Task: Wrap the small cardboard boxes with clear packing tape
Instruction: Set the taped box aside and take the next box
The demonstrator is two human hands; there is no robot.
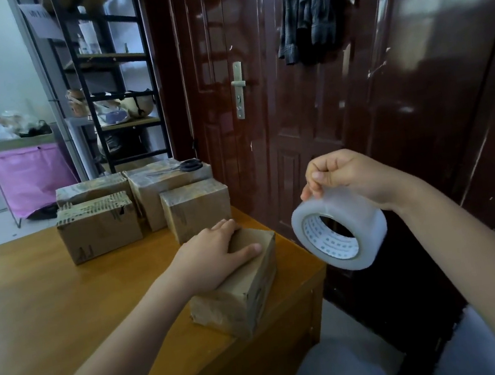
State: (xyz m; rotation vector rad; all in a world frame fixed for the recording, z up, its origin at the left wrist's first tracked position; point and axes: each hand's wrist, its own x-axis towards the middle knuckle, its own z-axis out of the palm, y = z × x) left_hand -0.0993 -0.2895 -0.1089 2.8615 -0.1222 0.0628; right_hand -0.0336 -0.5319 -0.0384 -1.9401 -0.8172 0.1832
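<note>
A small cardboard box (pixel 247 291) lies near the right edge of the wooden table (pixel 51 307). My left hand (pixel 214 254) rests flat on its top, fingers straight and thumb along the upper edge. My right hand (pixel 345 174) hangs in the air to the right of the table and pinches the free end of the tape. The roll of clear packing tape (pixel 340 231) dangles below that hand. Several other cardboard boxes (pixel 97 229) stand grouped at the far side of the table; some look glossy with tape.
Black scissors (pixel 189 165) lie on top of the rear box. A dark red door (pixel 291 102) stands close behind the table's right edge. A black shelf rack (pixel 112 79) and a pink bin (pixel 28 178) sit at the back left. My knees show below.
</note>
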